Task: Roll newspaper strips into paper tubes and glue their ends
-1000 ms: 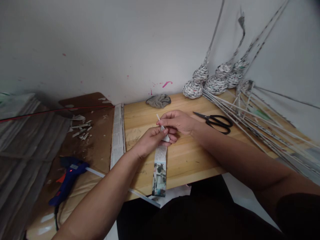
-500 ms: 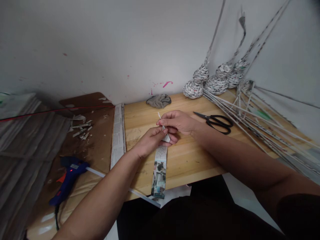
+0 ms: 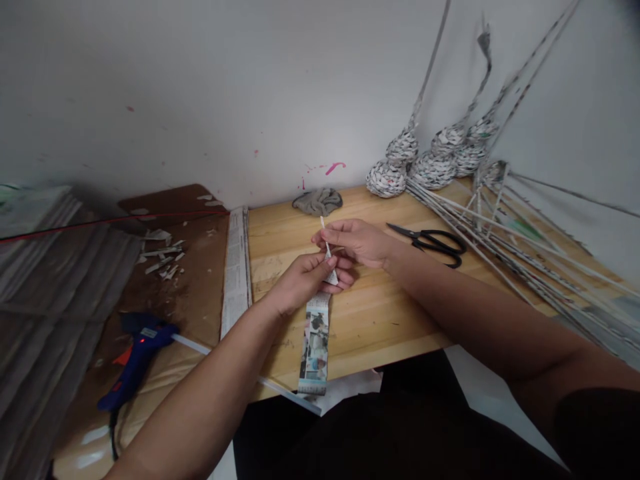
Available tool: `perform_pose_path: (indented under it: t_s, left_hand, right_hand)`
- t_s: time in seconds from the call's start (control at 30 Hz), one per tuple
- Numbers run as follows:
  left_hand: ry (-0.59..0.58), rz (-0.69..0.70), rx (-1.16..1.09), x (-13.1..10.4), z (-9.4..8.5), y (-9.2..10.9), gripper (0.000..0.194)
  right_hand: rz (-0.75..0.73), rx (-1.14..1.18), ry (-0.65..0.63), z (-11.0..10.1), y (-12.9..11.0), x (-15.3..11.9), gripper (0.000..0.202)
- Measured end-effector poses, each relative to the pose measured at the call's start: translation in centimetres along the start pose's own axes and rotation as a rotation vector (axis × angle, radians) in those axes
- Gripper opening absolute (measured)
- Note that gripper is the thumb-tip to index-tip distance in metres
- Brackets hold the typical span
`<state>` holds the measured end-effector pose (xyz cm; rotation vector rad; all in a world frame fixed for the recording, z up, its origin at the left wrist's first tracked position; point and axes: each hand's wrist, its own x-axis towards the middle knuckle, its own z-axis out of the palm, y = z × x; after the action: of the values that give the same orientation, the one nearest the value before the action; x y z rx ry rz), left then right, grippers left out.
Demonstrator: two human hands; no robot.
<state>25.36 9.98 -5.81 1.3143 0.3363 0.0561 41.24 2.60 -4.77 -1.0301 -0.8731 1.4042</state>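
Between my hands is a newspaper strip [image 3: 315, 347], its printed tail hanging flat over the table's front edge. The upper end is twisted into a thin white stem that points up toward the wall. My left hand [image 3: 300, 281] is closed, thumb pressing on the folded part of the strip. Around the rolled stem, my right hand [image 3: 361, 241] is closed, its thumb and index finger pinching the stem and its other fingers curled behind the paper. Black-handled scissors [image 3: 437, 243] lie to the right of my right hand.
A crumpled grey cloth [image 3: 318, 201] lies by the wall. Woven paper gourd shapes [image 3: 387, 179] and long paper sticks [image 3: 480, 250] are at right. At left are a blue glue gun [image 3: 137, 360], paper scraps [image 3: 165, 257], stacked newspaper [image 3: 65, 320] and a strip bundle [image 3: 236, 267].
The thin rolled stem now stands longer above my fingers. My right thumb has shifted up slightly, and the hanging tail has swung a little to the left.
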Motion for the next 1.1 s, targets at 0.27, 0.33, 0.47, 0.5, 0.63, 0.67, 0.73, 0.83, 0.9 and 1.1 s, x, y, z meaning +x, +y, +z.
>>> perform_pose_path:
  t_s: [0.27, 0.33, 0.47, 0.5, 0.63, 0.67, 0.73, 0.83, 0.9, 1.1]
  left_hand:
    - [0.021, -0.014, 0.029, -0.07, 0.2, 0.07, 0.042]
    - [0.018, -0.02, 0.033, -0.06, 0.17, 0.1, 0.044]
    - [0.026, -0.018, 0.018, -0.09, 0.13, 0.12, 0.045]
    - [0.027, -0.016, 0.016, -0.11, 0.13, 0.1, 0.045]
    - [0.025, -0.019, 0.037, -0.09, 0.1, -0.03, 0.042]
    - [0.023, -0.022, 0.044, -0.07, 0.06, -0.06, 0.042]
    - [0.026, -0.026, 0.051, -0.01, -0.01, -0.07, 0.043]
    - [0.042, -0.03, 0.049, 0.02, -0.06, 0.03, 0.044]
    - [0.044, -0.033, 0.045, 0.0, -0.02, 0.11, 0.044]
    - [0.024, -0.053, 0.061, -0.07, 0.08, 0.12, 0.041]
  right_hand:
    - [0.005, -0.01, 0.119, 0.5, 0.11, 0.09, 0.034]
    - [0.007, -0.014, 0.088, 0.43, 0.03, 0.02, 0.033]
    - [0.013, -0.037, 0.001, 0.1, -0.06, -0.01, 0.029]
    - [0.003, -0.033, 0.021, 0.09, -0.04, 0.02, 0.03]
    - [-0.039, -0.001, 0.155, 0.34, 0.07, 0.13, 0.035]
    - [-0.042, 0.003, 0.155, 0.37, 0.06, 0.13, 0.035]
    - [-0.029, 0.0, 0.096, 0.34, 0.0, 0.07, 0.032]
    - [0.005, -0.03, 0.007, 0.21, -0.1, -0.01, 0.031]
    - [0.003, -0.049, 0.023, 0.22, -0.08, 0.01, 0.031]
    - [0.0, -0.017, 0.165, 0.42, 0.08, 0.07, 0.035]
